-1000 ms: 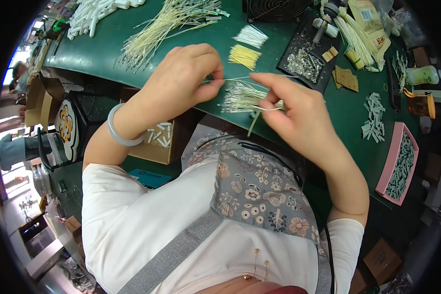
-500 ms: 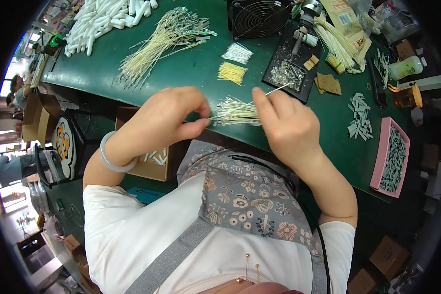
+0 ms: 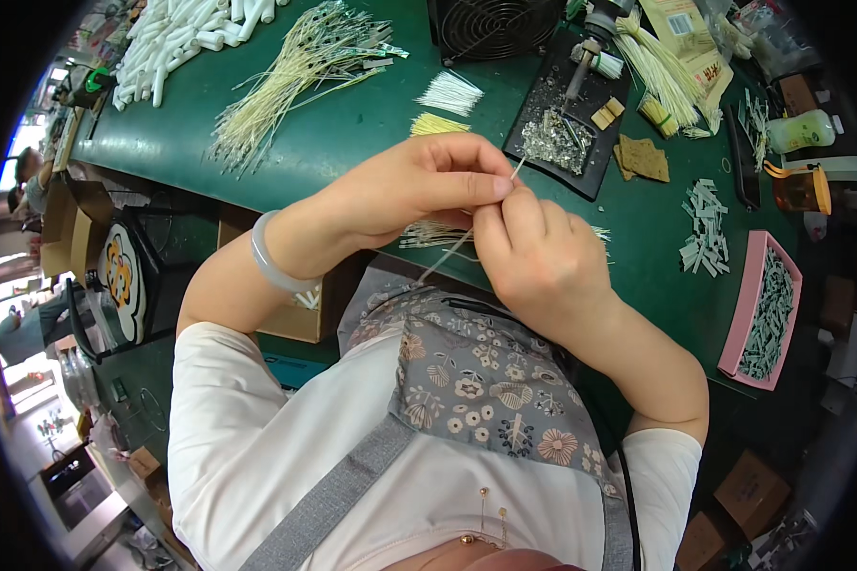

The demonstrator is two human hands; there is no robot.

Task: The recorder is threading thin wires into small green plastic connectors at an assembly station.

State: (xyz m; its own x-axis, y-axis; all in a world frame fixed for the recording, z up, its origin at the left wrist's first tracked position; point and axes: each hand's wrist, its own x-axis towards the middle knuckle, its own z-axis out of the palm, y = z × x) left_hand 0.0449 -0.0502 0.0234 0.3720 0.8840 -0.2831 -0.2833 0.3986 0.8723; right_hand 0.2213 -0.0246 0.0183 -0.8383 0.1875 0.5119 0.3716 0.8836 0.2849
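Note:
My left hand (image 3: 424, 186) and my right hand (image 3: 540, 249) meet over the near edge of the green table. Both are closed in a pinch on a thin pale wire (image 3: 444, 258). One end sticks up past my fingertips, and a length hangs down toward my apron. Beneath my hands lies a bunch of pale wires (image 3: 427, 235), mostly covered by them. Just beyond are a small pile of short yellow wires (image 3: 438, 125), partly hidden by my left hand, and a pile of short white wires (image 3: 450, 92).
A black plate (image 3: 533, 100) bears a soldering iron (image 3: 576, 81) and shiny scraps. Behind stands a black fan (image 3: 495, 29). White tubes (image 3: 176, 43) and a large wire bundle (image 3: 290, 81) lie left. At right are grey-white strips (image 3: 704, 228) and a pink tray (image 3: 739, 319).
My left hand has moved right and up from the wire bunch to meet my right hand. The wire that my right hand held toward the plate is now pinched between both hands.

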